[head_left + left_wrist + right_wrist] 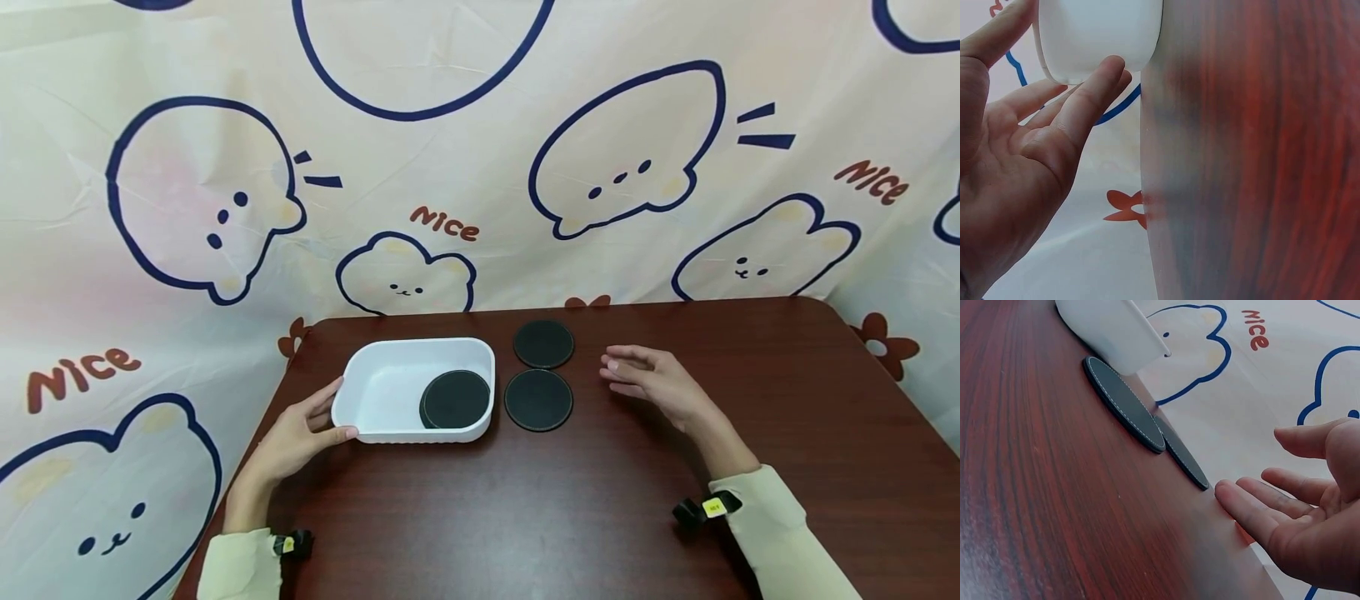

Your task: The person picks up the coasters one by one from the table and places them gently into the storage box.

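My left hand (298, 437) holds the left end of a white plastic tub (378, 383), thumb by its near corner and fingers along the end wall. In the left wrist view the fingers spread around the tub's (1100, 37) rounded end. A round black coaster (457, 400) lies inside, at the tub's right end. Two more stitched black coasters lie just right of the tub: a nearer one (538, 401) and a farther one (543, 343). Beyond them to the right, my right hand (660, 385) hovers over the table with relaxed fingers and nothing in it.
Everything stands on a dark reddish-brown wooden table (480, 517). A pale cloth (495, 158) with blue cartoon outlines hangs behind its far edge and at the left side. Each wrist wears a small black camera on a strap.
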{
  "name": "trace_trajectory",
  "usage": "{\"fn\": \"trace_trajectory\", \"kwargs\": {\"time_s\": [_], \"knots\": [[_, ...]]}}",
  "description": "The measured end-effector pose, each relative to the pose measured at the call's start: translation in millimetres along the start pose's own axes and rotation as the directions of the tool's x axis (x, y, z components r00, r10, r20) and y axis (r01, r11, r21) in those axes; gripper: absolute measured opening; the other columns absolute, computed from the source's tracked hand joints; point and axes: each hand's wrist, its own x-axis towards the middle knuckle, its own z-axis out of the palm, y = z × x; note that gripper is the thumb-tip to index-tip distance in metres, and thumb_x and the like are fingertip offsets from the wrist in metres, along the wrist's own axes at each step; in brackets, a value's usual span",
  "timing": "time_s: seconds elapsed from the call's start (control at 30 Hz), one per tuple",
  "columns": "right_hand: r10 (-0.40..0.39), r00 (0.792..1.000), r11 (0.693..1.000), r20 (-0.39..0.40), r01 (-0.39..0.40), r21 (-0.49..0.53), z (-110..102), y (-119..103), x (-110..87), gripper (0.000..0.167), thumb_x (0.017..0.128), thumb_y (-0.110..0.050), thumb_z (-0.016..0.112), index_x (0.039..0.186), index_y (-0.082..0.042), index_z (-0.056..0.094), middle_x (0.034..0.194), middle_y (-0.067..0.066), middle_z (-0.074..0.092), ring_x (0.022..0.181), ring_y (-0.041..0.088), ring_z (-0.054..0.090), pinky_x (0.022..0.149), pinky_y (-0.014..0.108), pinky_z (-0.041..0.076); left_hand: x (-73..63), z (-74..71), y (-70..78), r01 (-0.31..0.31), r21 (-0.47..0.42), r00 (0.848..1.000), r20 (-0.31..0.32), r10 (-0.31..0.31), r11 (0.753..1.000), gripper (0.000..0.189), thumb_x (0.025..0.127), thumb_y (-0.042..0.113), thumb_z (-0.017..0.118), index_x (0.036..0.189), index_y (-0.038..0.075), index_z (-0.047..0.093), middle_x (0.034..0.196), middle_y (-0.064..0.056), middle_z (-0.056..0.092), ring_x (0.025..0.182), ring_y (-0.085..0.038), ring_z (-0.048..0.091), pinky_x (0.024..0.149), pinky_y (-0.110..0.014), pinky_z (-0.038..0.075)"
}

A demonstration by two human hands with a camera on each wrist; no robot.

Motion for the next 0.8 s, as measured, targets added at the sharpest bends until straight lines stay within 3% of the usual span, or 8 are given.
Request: {"fn": "trace_trajectory", "kwargs": {"time_s": [0.8], "knots": [[-0.008, 1.000, 0.999, -0.029, 0.009, 0.039, -4, 3, 31.1, 0.065, 0.112, -0.024, 0.060, 0.166, 0.001, 0.034, 0.166, 0.027, 0.045, 0.136, 0.020, 0.068, 0.113, 0.039, 0.054, -0.7, 0.0, -0.7, -0.017, 0.002, 1.000, -0.004, 0.017, 1.000, 0.095, 0.095, 0.029, 0.085, 0.169, 0.007, 0.031, 0.164, -0.029, 0.045, 0.137, -0.050, 0.062, 0.101, -0.050, 0.060]]}}
